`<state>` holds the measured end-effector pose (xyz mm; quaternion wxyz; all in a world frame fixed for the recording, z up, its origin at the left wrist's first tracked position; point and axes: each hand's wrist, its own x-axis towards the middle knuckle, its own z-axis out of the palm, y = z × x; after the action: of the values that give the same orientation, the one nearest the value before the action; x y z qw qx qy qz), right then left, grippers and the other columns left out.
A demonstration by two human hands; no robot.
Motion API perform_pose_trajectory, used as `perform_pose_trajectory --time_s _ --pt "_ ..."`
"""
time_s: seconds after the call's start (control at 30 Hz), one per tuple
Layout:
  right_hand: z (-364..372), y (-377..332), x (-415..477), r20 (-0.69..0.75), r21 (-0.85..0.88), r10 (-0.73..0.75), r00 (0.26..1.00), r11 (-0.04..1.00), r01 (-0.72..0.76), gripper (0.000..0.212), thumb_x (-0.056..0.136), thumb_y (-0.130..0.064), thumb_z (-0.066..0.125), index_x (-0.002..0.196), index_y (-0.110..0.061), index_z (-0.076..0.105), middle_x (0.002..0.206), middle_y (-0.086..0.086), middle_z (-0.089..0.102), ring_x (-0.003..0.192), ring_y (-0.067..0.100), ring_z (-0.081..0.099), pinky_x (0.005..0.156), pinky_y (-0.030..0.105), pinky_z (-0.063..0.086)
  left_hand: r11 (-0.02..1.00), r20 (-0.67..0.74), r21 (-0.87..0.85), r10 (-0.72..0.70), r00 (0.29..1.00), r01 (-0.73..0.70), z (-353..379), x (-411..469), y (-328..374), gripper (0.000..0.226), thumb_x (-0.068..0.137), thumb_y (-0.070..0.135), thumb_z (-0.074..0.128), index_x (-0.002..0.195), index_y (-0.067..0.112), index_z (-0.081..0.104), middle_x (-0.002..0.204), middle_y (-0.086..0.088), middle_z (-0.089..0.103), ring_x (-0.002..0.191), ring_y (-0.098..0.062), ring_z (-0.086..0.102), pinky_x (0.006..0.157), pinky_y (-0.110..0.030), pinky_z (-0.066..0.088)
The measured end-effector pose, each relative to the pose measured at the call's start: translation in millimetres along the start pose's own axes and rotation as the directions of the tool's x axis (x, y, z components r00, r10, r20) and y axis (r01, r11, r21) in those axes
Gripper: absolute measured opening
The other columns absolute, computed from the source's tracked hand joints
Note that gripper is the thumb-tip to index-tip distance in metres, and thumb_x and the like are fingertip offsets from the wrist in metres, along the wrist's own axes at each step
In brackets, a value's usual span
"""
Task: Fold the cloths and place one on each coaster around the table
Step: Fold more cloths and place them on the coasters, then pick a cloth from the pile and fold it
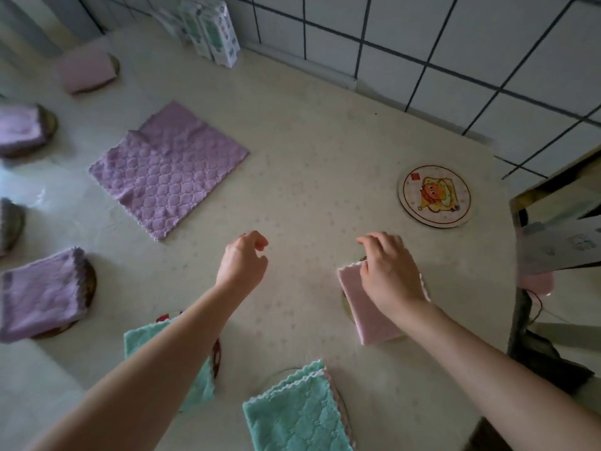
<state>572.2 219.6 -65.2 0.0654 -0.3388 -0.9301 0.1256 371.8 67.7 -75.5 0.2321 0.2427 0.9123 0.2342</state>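
Note:
A purple quilted cloth (167,169) lies spread flat on the pale table (309,151), one corner turned over. My right hand (388,271) rests on a folded pink cloth (366,312) that sits on a mostly hidden coaster. My left hand (242,263) hovers over bare table, fingers curled, holding nothing. One round cartoon coaster (434,195) at the right is bare. Two folded green cloths (294,415) (195,379) lie on coasters near me. Folded purple cloths (42,292) (21,128) and a folded pink one (86,71) cover coasters along the left.
White cartons (211,30) stand at the table's back against a tiled wall (455,43). The table's right edge drops off beside a chair or stand with papers (559,242). Another partly seen covered coaster (9,227) sits at the far left edge.

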Motion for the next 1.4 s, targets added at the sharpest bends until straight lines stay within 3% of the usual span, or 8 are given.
perform_pose_trajectory --time_s 0.23,0.33,0.5,0.8,0.97,1.03,1.23,1.4 --pt "21 -75 95 0.169 -0.032 -0.236 0.957 0.969 0.244 0.030 0.070 0.003 0.055 0.097 -0.007 0.064 0.095 0.011 0.065 0.095 0.034 0.058 0.072 0.038 0.052 0.979 -0.110 0.202 0.053 0.993 -0.030 -51 34 -60 0.040 0.078 0.000 0.055 0.113 0.019 0.062 0.114 -0.002 0.061 0.104 -0.024 0.055 0.078 -0.033 0.049" --pt "27 -105 131 0.182 -0.068 -0.333 0.925 0.935 0.349 0.035 0.078 0.002 0.048 0.109 -0.010 0.059 0.108 0.009 0.062 0.108 0.031 0.053 0.080 0.037 0.047 0.958 -0.160 0.286 0.083 0.984 -0.034 -68 54 -83 0.041 0.080 0.000 0.057 0.117 0.018 0.061 0.122 -0.004 0.057 0.116 -0.027 0.046 0.087 -0.038 0.048" --pt "41 -145 186 0.272 -0.146 -0.397 0.876 0.883 0.446 0.037 0.084 0.003 0.040 0.117 -0.012 0.049 0.119 0.007 0.053 0.116 0.026 0.046 0.087 0.035 0.043 0.840 -0.147 0.492 0.340 0.929 -0.229 -91 86 -114 0.044 0.062 -0.002 0.072 0.105 0.009 0.067 0.109 -0.006 0.065 0.101 -0.032 0.059 0.075 -0.038 0.053" --pt "92 -186 251 0.374 -0.234 -0.542 0.752 0.730 0.642 0.047 0.086 0.002 0.034 0.132 -0.005 0.039 0.135 0.013 0.041 0.125 0.030 0.042 0.097 0.040 0.044 0.812 -0.093 0.520 0.362 0.928 -0.265 -90 103 -153 0.059 0.066 0.013 0.076 0.121 0.000 0.060 0.131 -0.016 0.057 0.113 -0.033 0.057 0.085 -0.042 0.056" --pt "111 -188 275 0.277 -0.320 -0.677 0.682 0.605 0.730 0.033 0.072 0.004 0.060 0.103 -0.008 0.057 0.098 0.016 0.056 0.084 0.036 0.060 0.057 0.040 0.052 0.762 -0.127 0.557 0.471 0.873 -0.330 -86 112 -168 0.042 0.069 -0.001 0.070 0.110 -0.005 0.065 0.118 -0.019 0.064 0.102 -0.035 0.062 0.074 -0.040 0.059" --pt "116 -188 279 0.231 -0.318 -0.707 0.668 0.594 0.739 0.026 0.070 0.001 0.053 0.094 -0.008 0.057 0.087 0.016 0.058 0.073 0.035 0.060 0.048 0.037 0.050 0.769 -0.126 0.545 0.469 0.874 -0.334 -90 113 -170 0.050 0.061 -0.007 0.074 0.110 -0.005 0.065 0.117 -0.020 0.064 0.100 -0.035 0.064 0.068 -0.039 0.060" --pt "113 -195 283 0.189 -0.323 -0.665 0.723 0.653 0.685 0.020 0.076 0.002 0.055 0.093 -0.008 0.061 0.092 0.017 0.059 0.085 0.038 0.058 0.064 0.042 0.049 0.841 -0.197 0.453 0.418 0.887 -0.296 -105 116 -171 0.026 0.063 -0.001 0.080 0.086 0.008 0.072 0.107 -0.008 0.071 0.096 -0.025 0.068 0.067 -0.035 0.060" --pt "84 -185 283 0.061 -0.276 -0.723 0.688 0.650 0.708 0.025 0.063 -0.002 0.031 0.066 -0.004 0.056 0.071 0.015 0.054 0.062 0.033 0.055 0.057 0.038 0.045 0.887 -0.289 0.368 0.394 0.873 -0.279 -117 105 -162 0.009 0.083 0.011 0.068 0.089 0.013 0.074 0.101 -0.001 0.073 0.091 -0.022 0.069 0.070 -0.033 0.057"
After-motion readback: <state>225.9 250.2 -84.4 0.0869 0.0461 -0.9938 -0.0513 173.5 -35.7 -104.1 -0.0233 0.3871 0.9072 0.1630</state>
